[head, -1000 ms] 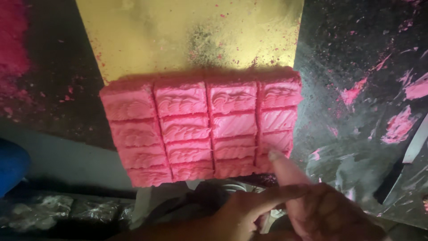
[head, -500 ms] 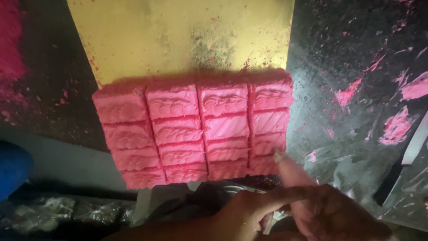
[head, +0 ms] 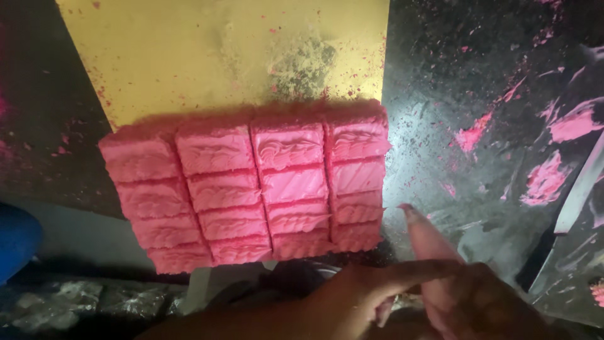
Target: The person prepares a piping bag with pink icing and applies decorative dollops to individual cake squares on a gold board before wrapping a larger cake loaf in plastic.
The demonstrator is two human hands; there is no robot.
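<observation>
**poster1:** Down at the bottom edge, two hands are showing. The right hand (head: 465,296) is pointing one finger up toward the lower right corner of the block of pink cut soap bars (head: 251,189), fingertip sitting just beside it, can't tell if it's actually touching. The left hand (head: 352,296) is lying across with its fingers (head: 415,272) stretched toward the right hand and meeting it.

**poster2:** Are the fingers holding anything?

**poster1:** Nope, nothing clamped in either hand. Right one is mostly curled with that one finger sticking out, left one is lying loosely extended.

**poster2:** And where's the soap sitting?

**poster1:** It's resting on the near end of a yellow flat board (head: 220,56), four columns of ridged bars pressed tight together. The board is lying on a dark surface (head: 440,138) that's looking smeared with pink residue (head: 472,133) all over the right side. A pale metal blade-like strip (head: 582,189) is leaning in at the far right, and something blue (head: 16,242) is poking in at the left edge.
</observation>
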